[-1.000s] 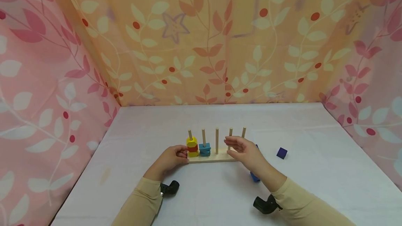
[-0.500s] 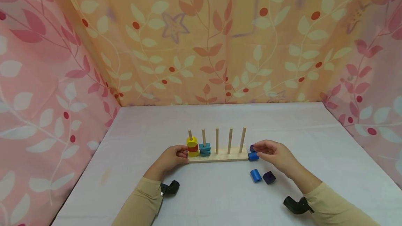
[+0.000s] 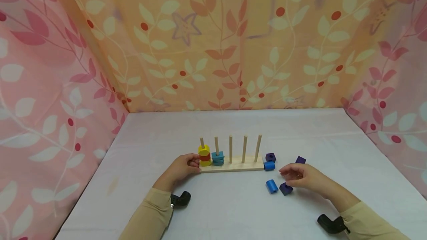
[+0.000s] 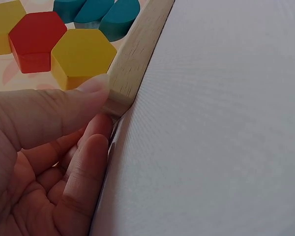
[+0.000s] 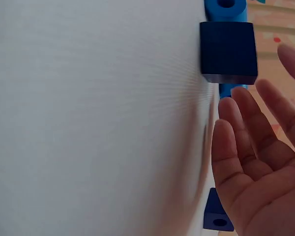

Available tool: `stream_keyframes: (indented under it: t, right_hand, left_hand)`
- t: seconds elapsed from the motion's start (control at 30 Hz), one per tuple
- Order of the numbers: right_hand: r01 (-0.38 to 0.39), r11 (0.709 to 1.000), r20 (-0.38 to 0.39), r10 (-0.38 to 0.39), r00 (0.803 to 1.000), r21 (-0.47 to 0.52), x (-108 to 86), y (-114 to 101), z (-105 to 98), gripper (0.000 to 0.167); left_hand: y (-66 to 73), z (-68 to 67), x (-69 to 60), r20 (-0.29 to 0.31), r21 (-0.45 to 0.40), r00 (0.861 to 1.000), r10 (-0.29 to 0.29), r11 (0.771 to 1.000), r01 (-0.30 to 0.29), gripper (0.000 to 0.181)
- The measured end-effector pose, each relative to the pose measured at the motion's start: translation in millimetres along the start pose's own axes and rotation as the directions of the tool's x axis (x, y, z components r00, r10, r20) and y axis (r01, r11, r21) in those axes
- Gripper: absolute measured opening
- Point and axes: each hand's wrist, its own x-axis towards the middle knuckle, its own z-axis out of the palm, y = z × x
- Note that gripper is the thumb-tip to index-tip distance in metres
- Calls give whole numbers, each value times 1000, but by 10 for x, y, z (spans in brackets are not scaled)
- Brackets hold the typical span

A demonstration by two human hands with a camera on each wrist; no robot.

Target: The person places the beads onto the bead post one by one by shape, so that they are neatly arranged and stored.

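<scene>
A: What seemed likeliest to go wrong?

B: A stray nudge. The right hand (image 3: pixel 306 176) had its fingers loosely spread and held nothing, right beside the near cube (image 3: pixel 285 189); I couldn't tell whether it touched. A clumsy reach might have shoved that cube into the front cylinder (image 3: pixel 271 186), close on its left, and that, lying on its side, could have rolled.

A: And the rack (image 3: pixel 250 164)?

B: The left hand (image 3: pixel 182 166) pinched its left end, fingers curled in below the thumb. Had that grip slackened, a knock on the pegs (image 3: pixel 230 149) might have swung the rack askew.

A: Where did it lie, and which way?

B: About midway between the table's (image 3: pixel 166 132) left and right edges, long axis side to side, nearly parallel to the far edge, pegs pointing up.

A: The loose pieces?

B: Between the rack's right end and the table's right edge. The front cylinder slanted, its far end turned toward the far left corner; the back cylinder (image 3: pixel 269 166) lay roughly along the rack's line.
</scene>
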Motion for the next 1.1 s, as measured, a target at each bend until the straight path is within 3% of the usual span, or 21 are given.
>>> stream_keyframes:
  t: [0.17, 0.43, 0.6, 0.77, 0.93, 1.1]
  right_hand:
    - [4, 998, 98, 2, 995, -60, -29, 51, -2, 45]
    - [17, 992, 116, -2, 993, -126, -45, 52, -1, 37]
    - [-23, 983, 81, 38, 996, -181, -47, 33, 13, 27]
    - [-20, 976, 21, 25, 999, -218, -16, -17, -11, 26]
    - [-8, 987, -61, -2, 998, -163, 37, -171, -78, 30]
    - [60, 991, -136, -76, 988, -117, 80, -412, -137, 34]
  left_hand:
    - [-1, 0, 3, 6, -6, 1000, -9, 1000, 9, 45]
    - [16, 7, -6, 7, -21, 1000, -27, 999, 27, 46]
    - [27, 7, -16, 8, -30, 1000, -19, 999, 19, 46]
    - [3, 5, -8, 8, -25, 1000, -8, 1000, 8, 46]
    - [-15, 2, 3, 12, -25, 1000, -12, 1000, 12, 47]
    - [0, 2, -1, 11, -27, 1000, -11, 1000, 11, 46]
